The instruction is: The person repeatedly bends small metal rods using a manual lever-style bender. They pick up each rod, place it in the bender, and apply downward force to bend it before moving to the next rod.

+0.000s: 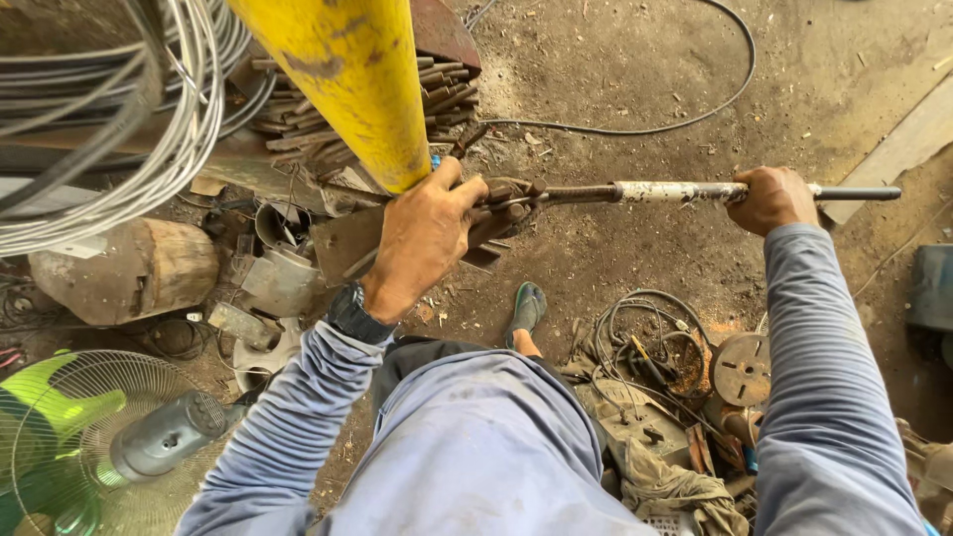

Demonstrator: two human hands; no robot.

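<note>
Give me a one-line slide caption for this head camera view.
Left hand steadies rusty metal bender head beside yellow pole; right hand grips its long lever handle.

A long-handled metal tool (685, 192) runs level across the upper middle of the frame, its bar stretching from the centre out to the upper right. The middle stretch of the bar is coated in chipped white paint, while the far right end is bare dark metal. At the centre, the bar joins a rusty brown head (501, 213) of linked plates and jaws, tilted slightly down to the left. A flat, dull grey metal strip (342, 243) juts out of the head toward the centre left, lying at a slight angle with its far end lower.
</note>
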